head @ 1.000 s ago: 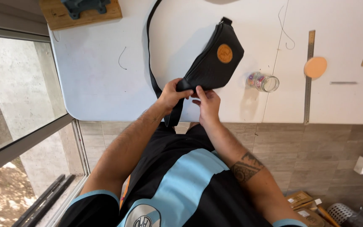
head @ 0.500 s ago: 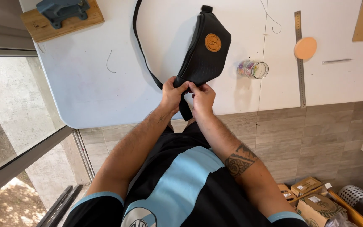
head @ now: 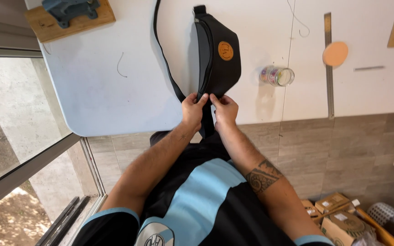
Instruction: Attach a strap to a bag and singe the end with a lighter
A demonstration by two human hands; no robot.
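1. Together, two hands work at one black bag [head: 220,54] lying on the white desk [head: 115,91]; the left hand [head: 192,109] and right hand [head: 225,109] each have their fingers pinched on the bag's near end at the desk's front edge.
2. One strap [head: 165,59] curves along the bag's left side.
3. One small jar [head: 277,75], one metal ruler [head: 328,68] and one round orange disc [head: 335,53] lie to the bag's right.
4. One wooden board [head: 71,20] sits at the far left corner.
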